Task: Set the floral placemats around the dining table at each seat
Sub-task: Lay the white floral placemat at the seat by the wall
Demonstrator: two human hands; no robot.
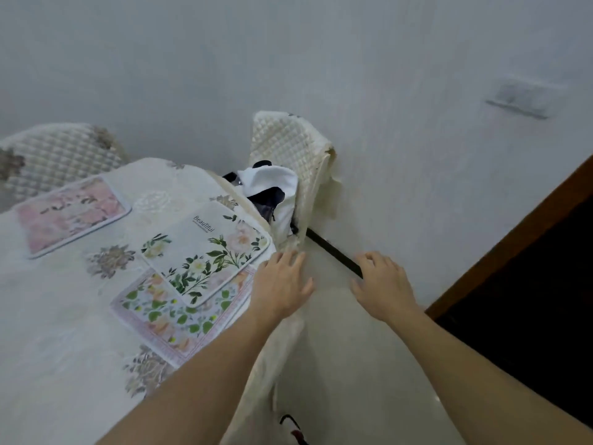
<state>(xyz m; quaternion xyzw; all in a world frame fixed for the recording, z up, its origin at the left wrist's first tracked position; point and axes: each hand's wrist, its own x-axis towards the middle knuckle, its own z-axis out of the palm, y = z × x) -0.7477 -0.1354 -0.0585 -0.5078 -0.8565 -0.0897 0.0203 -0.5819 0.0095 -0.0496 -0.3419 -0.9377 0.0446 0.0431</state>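
On the dining table (64, 316), under a white flowered cloth, lie three floral placemats. A white mat with green leaves and pale roses (205, 248) overlaps a mat with a pink border and green leaves (167, 316) near the table's right edge. A pink mat (70, 213) lies at the far left. My left hand (282, 284) hovers with spread fingers just right of the overlapping mats, at the table edge, holding nothing. My right hand (382, 284) is spread over the floor, away from the table, also holding nothing.
A quilted cream chair (288, 146) stands at the table's far right corner with black and white clothes (269, 187) on its seat. Another quilted chair (54, 155) stands at the back left. The wall is close ahead; a dark doorway (529, 284) opens on the right.
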